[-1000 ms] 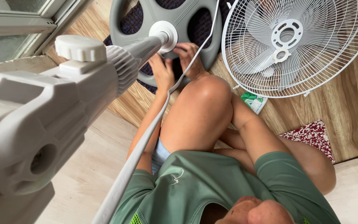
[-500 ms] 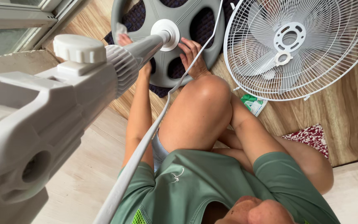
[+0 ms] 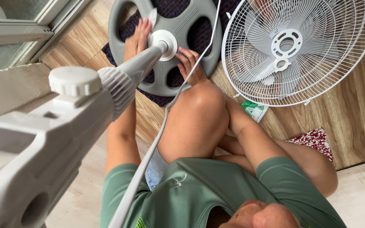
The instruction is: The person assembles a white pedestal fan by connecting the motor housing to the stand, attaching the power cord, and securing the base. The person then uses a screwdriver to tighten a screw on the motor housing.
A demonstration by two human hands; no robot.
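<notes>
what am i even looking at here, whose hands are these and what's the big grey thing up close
This is one picture from a camera worn on a person's head, looking down at their own body. The person sits on the floor in a green shirt with knees bent. The big grey shape close to the lens is the top of a fan stand; its pole runs down to a round grey base lying on a dark mat. The left hand holds a white cloth against the base. The right hand rests flat on the base, empty. Beside it on the wooden floor lies a white fan grille, with a white cord trailing across.
</notes>
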